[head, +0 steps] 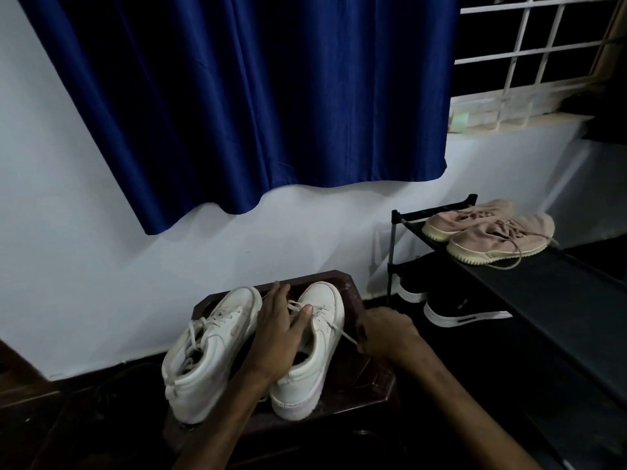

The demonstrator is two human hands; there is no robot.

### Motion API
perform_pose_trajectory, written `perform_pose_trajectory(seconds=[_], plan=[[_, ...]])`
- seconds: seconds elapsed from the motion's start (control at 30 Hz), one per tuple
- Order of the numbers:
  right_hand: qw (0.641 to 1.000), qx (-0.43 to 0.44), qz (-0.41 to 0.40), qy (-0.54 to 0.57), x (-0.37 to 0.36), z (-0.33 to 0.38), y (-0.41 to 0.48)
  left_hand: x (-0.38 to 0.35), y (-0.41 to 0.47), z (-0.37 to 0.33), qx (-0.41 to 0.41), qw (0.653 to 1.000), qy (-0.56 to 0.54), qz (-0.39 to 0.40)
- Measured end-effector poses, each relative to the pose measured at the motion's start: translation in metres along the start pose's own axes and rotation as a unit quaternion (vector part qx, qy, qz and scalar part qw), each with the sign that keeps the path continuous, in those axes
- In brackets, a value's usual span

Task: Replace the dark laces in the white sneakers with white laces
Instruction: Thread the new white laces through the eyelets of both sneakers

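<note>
Pinching the free end of a pale lace (343, 332), the right hand (386, 334) sits just off the outer side of the sneaker (324, 296), its fingers curled tight round the cord. The left hand (281, 320) lies flat over that shoe's lacing, fingers straight, pressing it steady. The lace looks thin, limp and light, so it is best gripped near its tip. The shoe seems light and firm-sided. A second sneaker (210, 347) stands just left of the left hand, both on a dark desk (359, 395). A shoe rack (543, 286) stands beyond the right hand.
</note>
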State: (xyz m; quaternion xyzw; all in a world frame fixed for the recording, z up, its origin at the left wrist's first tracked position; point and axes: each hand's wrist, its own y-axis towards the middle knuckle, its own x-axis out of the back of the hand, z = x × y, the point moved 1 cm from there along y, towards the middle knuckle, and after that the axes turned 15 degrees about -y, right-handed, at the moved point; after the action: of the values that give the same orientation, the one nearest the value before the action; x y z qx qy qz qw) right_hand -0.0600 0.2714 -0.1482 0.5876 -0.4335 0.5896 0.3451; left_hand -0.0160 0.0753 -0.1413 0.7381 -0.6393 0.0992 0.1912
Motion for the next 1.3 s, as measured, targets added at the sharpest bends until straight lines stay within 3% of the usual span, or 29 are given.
perform_pose_trajectory(seconds=[0.13, 0.27, 0.33, 0.4, 0.47, 0.57, 0.63, 0.7, 0.83, 0.97, 1.1, 1.2, 1.3], plan=[[0.981, 0.035, -0.051, 0.186, 0.013, 0.003, 0.009, 0.001, -0.004, -0.001, 0.003, 0.997, -0.071, 0.003], [0.954, 0.058, -0.103, 0.274, 0.011, 0.020, 0.013, 0.000, -0.004, -0.001, 0.029, 0.996, -0.088, -0.006], [0.961, 0.059, -0.084, 0.255, 0.007, 0.015, 0.011, 0.001, -0.002, 0.000, 0.045, 0.995, -0.092, -0.012], [0.991, 0.033, 0.007, 0.132, 0.006, 0.004, 0.008, 0.001, -0.001, 0.002, 0.054, 0.995, -0.086, -0.014], [0.995, -0.005, 0.084, 0.051, 0.004, -0.006, 0.006, 0.002, -0.002, 0.005, 0.067, 0.993, -0.094, -0.024], [0.987, 0.014, 0.075, 0.142, 0.008, -0.002, 0.005, 0.001, -0.001, 0.006, 0.083, 0.991, -0.090, -0.061], [0.952, 0.009, 0.057, 0.299, 0.010, 0.012, 0.005, -0.002, -0.001, 0.007, 0.084, 0.991, -0.053, -0.090], [0.932, -0.003, 0.035, 0.362, 0.008, 0.025, 0.010, -0.006, -0.002, 0.007, 0.100, 0.987, -0.048, -0.113], [0.944, -0.024, -0.015, 0.329, 0.000, 0.029, 0.022, -0.014, -0.004, 0.004, 0.116, 0.977, -0.079, -0.158], [0.946, -0.045, -0.020, 0.319, -0.002, 0.025, 0.021, -0.013, -0.009, 0.004, 0.127, 0.953, -0.192, -0.197], [0.955, -0.034, 0.007, 0.295, 0.010, 0.017, 0.016, 0.004, -0.003, 0.012, 0.188, 0.971, -0.109, -0.100], [0.914, -0.035, 0.022, 0.403, 0.042, 0.010, 0.006, 0.025, 0.009, 0.010, 0.190, 0.981, -0.034, -0.016], [0.800, 0.016, 0.038, 0.599, 0.092, 0.016, -0.006, 0.038, 0.023, -0.004, 0.128, 0.992, 0.019, -0.012]])
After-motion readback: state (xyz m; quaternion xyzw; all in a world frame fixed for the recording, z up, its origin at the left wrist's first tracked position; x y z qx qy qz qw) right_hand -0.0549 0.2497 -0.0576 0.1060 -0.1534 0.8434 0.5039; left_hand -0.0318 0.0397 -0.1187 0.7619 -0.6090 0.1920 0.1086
